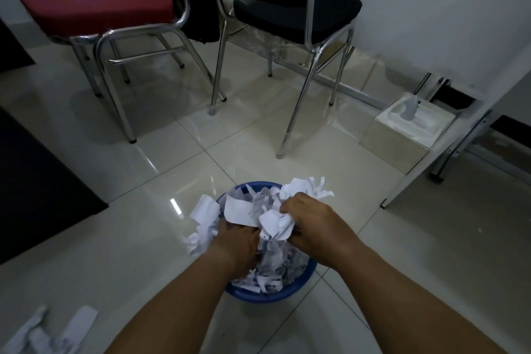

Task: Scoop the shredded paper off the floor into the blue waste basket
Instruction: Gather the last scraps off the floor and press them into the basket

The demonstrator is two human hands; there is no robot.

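Holding load over blue waste basket (258, 297) so drop lands inside. Item: shredded paper (244, 211), bunched between my hands. Right hand (311, 225) curled round wad. Left hand (238, 243): fingers buried, I cannot tell grip. Stray strips (48, 330) lie on floor (143, 238), lower left: next scoop, I judge.

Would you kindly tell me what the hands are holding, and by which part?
A clump of shredded paper, above the blue waste basket: the left hand grips its left side, the right hand its right side.
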